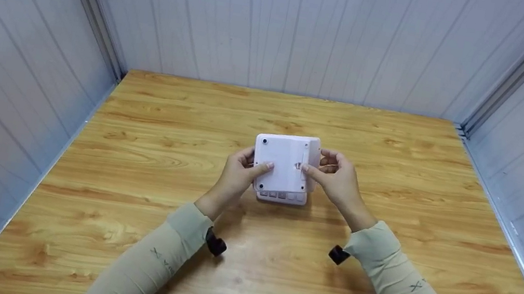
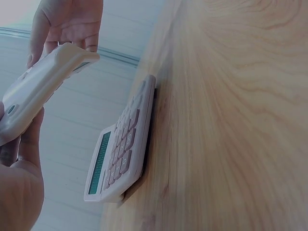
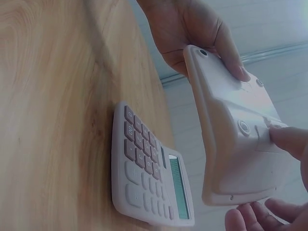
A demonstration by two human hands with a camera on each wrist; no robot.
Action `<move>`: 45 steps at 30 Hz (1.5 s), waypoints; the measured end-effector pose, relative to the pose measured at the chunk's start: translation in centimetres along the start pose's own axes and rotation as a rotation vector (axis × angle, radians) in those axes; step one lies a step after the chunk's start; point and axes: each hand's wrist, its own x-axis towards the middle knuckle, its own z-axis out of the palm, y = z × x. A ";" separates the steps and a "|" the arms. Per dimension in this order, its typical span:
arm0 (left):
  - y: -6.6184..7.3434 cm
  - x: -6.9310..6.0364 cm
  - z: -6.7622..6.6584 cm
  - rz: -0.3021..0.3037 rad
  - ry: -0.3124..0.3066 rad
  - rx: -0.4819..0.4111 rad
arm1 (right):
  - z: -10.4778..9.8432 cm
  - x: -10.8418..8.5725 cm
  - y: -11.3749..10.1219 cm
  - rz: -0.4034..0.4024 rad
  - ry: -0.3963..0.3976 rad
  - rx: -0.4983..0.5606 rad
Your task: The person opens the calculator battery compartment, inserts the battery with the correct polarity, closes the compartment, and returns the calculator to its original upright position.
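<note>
A pale pink calculator [image 1: 283, 163] is held above the table with its back facing up. My left hand [image 1: 240, 170] grips its left edge, thumb on the back and fingers beneath. On the other side, the thumb of my right hand [image 1: 338, 177] presses near the battery cover [image 3: 262, 139], with its fingers at the calculator's edge. Below it a second pale pink calculator [image 3: 144, 168] lies face up on the table, its keys and greenish display [image 2: 99, 161] showing in both wrist views. In the head view the held calculator hides most of it.
Wood-grain tabletop [image 1: 167, 116] surrounds the calculators. Pale panelled walls [image 1: 271, 22] stand at the back and both sides. Black wrist cameras [image 1: 216, 243] hang below both cuffs, close over the table.
</note>
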 end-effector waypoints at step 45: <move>-0.5 -0.2 -1.1 0.208 -0.095 0.168 | 0.4 -0.1 0.9 -0.028 -0.044 0.045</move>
